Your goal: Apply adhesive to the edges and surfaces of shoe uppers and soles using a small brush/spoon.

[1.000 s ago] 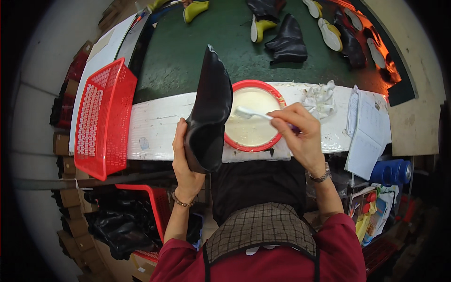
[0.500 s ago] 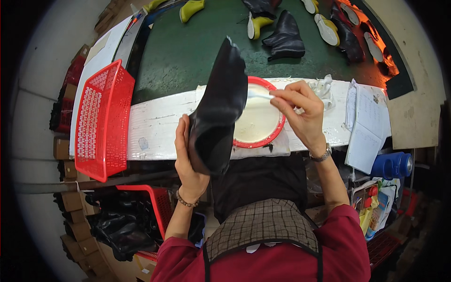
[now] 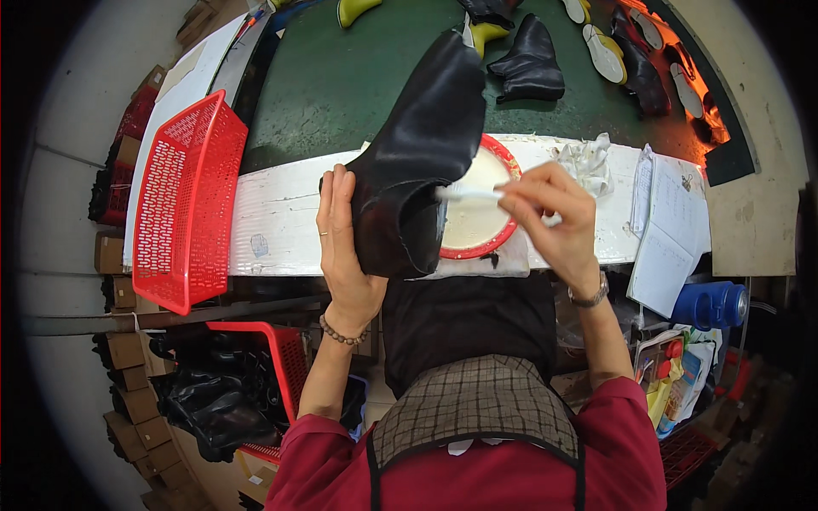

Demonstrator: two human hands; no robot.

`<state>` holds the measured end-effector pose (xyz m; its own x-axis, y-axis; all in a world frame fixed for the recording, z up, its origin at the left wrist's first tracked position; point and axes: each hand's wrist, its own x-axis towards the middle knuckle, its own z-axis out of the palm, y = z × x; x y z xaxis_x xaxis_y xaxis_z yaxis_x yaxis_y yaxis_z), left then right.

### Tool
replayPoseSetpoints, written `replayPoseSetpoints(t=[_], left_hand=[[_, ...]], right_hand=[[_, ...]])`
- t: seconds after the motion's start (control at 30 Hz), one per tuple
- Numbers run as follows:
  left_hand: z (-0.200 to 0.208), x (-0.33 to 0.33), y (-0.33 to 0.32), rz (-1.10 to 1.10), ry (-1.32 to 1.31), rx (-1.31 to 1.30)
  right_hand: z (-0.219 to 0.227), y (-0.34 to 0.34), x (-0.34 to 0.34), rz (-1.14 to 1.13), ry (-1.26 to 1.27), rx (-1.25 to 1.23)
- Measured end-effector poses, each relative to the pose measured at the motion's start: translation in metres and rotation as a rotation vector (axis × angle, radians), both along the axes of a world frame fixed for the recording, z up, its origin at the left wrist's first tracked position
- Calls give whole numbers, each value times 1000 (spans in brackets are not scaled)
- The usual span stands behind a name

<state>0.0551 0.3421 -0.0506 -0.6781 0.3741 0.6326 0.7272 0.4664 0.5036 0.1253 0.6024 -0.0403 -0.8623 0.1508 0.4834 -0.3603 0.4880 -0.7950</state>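
Note:
My left hand [image 3: 348, 272] is wrapped round a black leather boot upper [image 3: 422, 132], fingers along its left side. The upper stands tilted above the bench, its shaft pointing away from me and its hollow lower opening facing me. Between the thumb and fingers of my right hand [image 3: 558, 217] is a slim white brush, toothbrush-like [image 3: 474, 194]. Its blurred head is at the right edge of that opening. Behind both lies a red-rimmed bowl [image 3: 477, 253] of creamy white liquid [image 3: 479, 223], partly covered by the upper.
A green work surface [image 3: 341, 94] beyond the white bench [image 3: 277, 217] carries black boot uppers [image 3: 528, 64] and yellow-and-white shoe forms [image 3: 605, 55]. A red basket [image 3: 183, 204] stands at left. At right are a crumpled cloth [image 3: 586, 162], an open notebook [image 3: 669, 234] and a blue jug [image 3: 707, 302].
The boot upper has turned, showing more of its opening and tilting right at the top. My right hand has brought the brush lower, from over the bowl beside the shaft to the opening's edge.

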Motion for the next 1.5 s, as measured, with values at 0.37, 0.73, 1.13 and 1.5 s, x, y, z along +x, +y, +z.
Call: replayPoseSetpoints(t=[0.37, 0.73, 1.13, 1.5], left_hand=[[1, -20, 11, 86, 169, 112], [13, -23, -36, 80, -565, 405], [36, -33, -104, -64, -1503, 642], [41, -27, -102, -465, -1560, 749]], right_hand=[[17, -8, 12, 43, 112, 110], [-2, 19, 6, -140, -151, 122], [-18, 49, -11, -132, -86, 83], [-9, 34, -29, 145, 61, 54]])
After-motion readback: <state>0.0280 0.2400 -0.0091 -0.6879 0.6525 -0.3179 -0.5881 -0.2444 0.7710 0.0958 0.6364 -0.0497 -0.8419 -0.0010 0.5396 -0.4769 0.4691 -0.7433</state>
